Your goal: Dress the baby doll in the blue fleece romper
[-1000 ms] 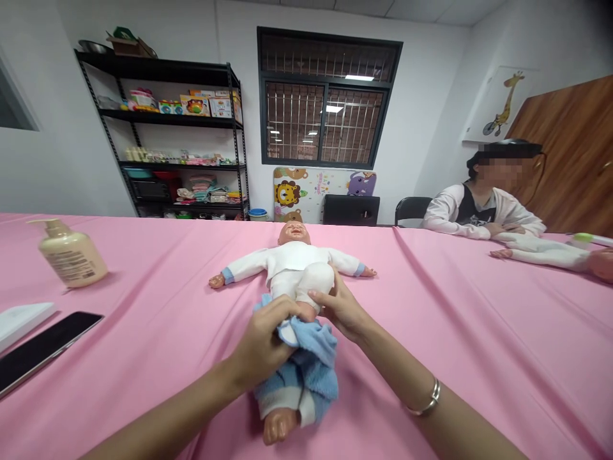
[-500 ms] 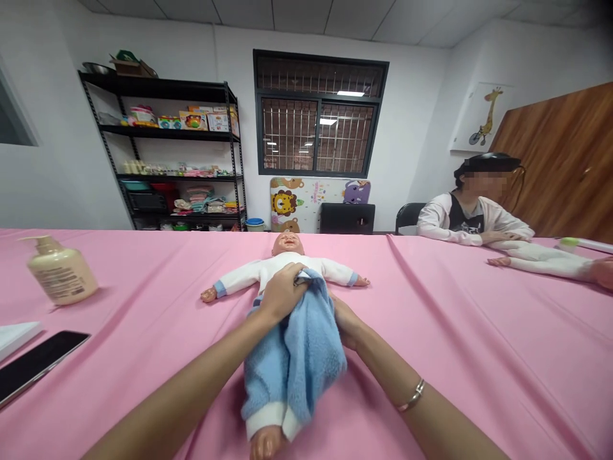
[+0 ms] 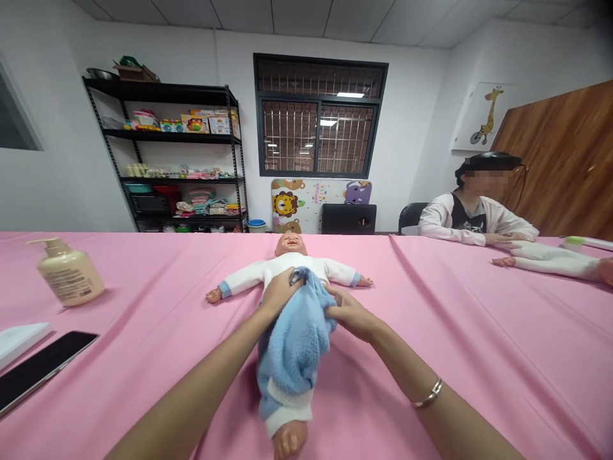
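One baby doll [image 3: 291, 263] lies face up on a pink cloth [image 3: 431, 351], its torso just beyond my left hand [image 3: 280, 291] and right hand [image 3: 352, 313], as I look down from afar through the head camera. The left hand is curled nearly closed on the upper edge of the blue trousers [image 3: 297, 338], its fingertips partly tucked into the fabric. To its right, the right hand is half open, thumb against the side of the same garment; some of its fingers are hidden by the folds, and I cannot tell how firmly it has hold. Between the two hands the blue fleece bunches up, then runs down toward me to a white cuff, where one bare foot [image 3: 290, 437] pokes out, nearer to me than either hand. Both doll arms, in white sleeves with blue ends, spread outward beyond the hands, and the head lies farthest away. A silver bracelet [image 3: 428, 395] circles the wrist end of my right forearm (a small gleam in the scene). Well to the left of the left hand stand a pump bottle [image 3: 71, 278] and, nearer to me, a white box [image 3: 22, 342] beside a dark phone [image 3: 43, 370]. Far to the right of the right hand, a seated person [image 3: 472, 211] rests both arms by a second doll [image 3: 555, 259].
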The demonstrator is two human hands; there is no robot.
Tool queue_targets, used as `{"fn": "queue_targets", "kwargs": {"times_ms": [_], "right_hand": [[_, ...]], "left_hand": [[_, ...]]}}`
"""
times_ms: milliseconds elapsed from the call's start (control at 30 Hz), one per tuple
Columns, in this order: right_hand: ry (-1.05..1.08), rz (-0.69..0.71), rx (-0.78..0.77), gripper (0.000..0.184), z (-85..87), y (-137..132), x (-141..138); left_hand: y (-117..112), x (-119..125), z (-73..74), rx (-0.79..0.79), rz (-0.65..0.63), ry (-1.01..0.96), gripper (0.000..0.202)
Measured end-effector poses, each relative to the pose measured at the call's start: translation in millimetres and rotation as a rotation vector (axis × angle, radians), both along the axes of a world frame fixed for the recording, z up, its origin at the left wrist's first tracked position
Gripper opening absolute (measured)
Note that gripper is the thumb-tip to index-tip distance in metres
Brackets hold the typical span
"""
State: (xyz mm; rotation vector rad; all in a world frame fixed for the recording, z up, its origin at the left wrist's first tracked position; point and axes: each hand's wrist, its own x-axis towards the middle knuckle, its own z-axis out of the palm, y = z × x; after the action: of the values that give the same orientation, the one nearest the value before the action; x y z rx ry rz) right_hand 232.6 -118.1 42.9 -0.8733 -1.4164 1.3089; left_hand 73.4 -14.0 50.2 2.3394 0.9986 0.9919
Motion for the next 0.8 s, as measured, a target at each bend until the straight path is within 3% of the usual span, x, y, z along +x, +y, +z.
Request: {"fn": "queue_targets", "kwargs": {"times_ms": [100, 167, 233, 400, 500, 600, 700, 800], "right_hand": [[-0.069, -0.325, 0.094, 0.019, -4.7, 10, 2], [-0.102, -0.54, 0.16, 0.019, -14.8, 18, 4], [-0.104, -0.639, 0.175, 0.024, -28.2, 26, 7], [-0.085, -0.564, 0.104, 0.039, -49.4, 35, 4], [-0.045, -0.555, 0.042, 0.037, -44.3, 31, 4], [0.056, -0.45, -0.059, 0.04, -35.1, 23, 7], [0.021, -0.25, -0.063, 0.045, -30.9, 18, 13], [-0.147, -0.204, 0.013, 0.038, -34.5, 19, 20]], "left_hand": [[-6, -4, -4.0, 0.004, -0.102, -0.054, 0.029], [-11, -3, -3.9, -0.017, -0.143, -0.06, 0.029], [-18, 0, -3.0, -0.043, -0.178, -0.025, 0.028], [-34, 7, -2.4, -0.001, -0.226, 0.098, 0.025], [-34, 7, -1.4, 0.059, -0.077, 0.197, 0.026], [-26, -2, 1.1, 0.173, 0.07, 0.28, 0.021], [-14, -18, 1.2, 0.294, 0.091, 0.296, 0.018], [-9, -38, -4.9, 0.22, 0.083, 0.184, 0.026]]}}
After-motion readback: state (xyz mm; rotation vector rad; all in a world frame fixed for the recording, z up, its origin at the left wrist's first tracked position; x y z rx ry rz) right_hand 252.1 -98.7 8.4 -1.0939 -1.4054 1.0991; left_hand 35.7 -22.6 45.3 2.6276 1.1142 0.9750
